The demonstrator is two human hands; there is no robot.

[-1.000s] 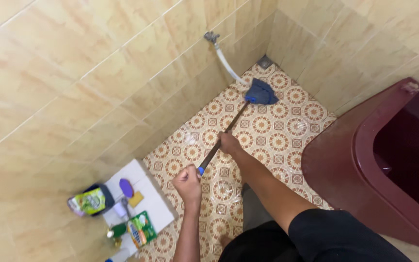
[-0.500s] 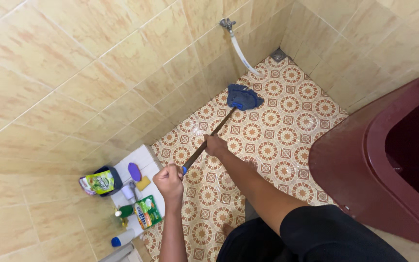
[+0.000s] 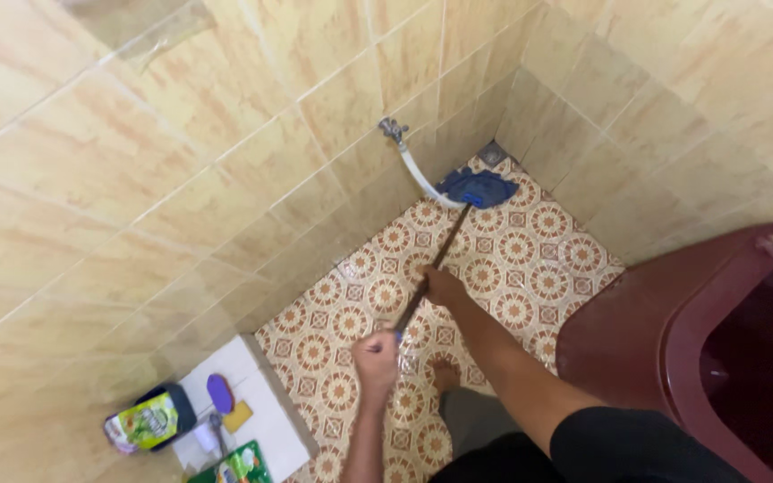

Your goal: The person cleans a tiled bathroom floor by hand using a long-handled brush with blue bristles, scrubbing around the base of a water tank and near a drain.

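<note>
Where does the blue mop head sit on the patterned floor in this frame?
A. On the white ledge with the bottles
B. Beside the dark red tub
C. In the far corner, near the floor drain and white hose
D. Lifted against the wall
C: the blue mop head lies on the patterned floor just short of the floor drain, beside the white hose.

Glossy patterned ceramic floor tiles [image 3: 530,259], blue cloth mop head [image 3: 480,186], glossy maroon plastic tub [image 3: 673,331].

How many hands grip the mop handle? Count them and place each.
2. The left hand grips the mop handle at its near end; the right hand grips it farther along, toward the blue mop head.
</note>
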